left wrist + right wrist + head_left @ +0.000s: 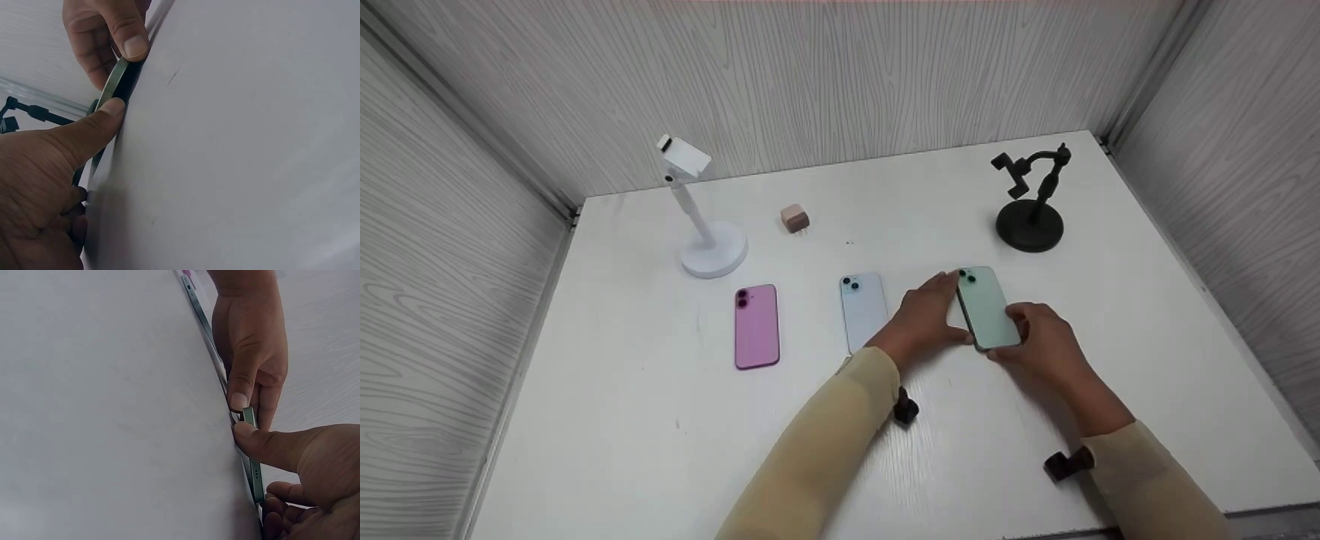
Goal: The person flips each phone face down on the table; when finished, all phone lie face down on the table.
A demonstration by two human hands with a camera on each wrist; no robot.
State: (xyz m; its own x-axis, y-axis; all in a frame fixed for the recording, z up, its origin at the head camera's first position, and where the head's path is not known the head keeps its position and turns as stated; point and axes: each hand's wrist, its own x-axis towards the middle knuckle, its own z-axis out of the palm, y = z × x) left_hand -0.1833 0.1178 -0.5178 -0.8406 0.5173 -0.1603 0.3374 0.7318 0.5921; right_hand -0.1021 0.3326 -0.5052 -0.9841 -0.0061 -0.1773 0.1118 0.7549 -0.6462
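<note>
A mint-green smartphone (pixel 988 307) lies back up on the white table, its two camera lenses at the far left corner. My left hand (pixel 926 315) holds it along the left edge, fingers at the far corner and thumb at the near one. At the near right corner my right hand (pixel 1046 341) grips it, thumb on the bottom edge and fingers on the right side. The right wrist view shows the phone's green bottom edge (pixel 256 472) beside both thumbs. Just left of my left hand is a light blue smartphone (pixel 862 307), partly covered by that hand.
A pink smartphone (pixel 757 330) lies farther left. Behind it stands a white phone stand (pixel 714 251); a black phone stand (pixel 1030 226) is at the back right. A small pinkish-brown cube (pixel 795 218) sits between them. Grey wood-grain panels (pixel 840 82) enclose the table.
</note>
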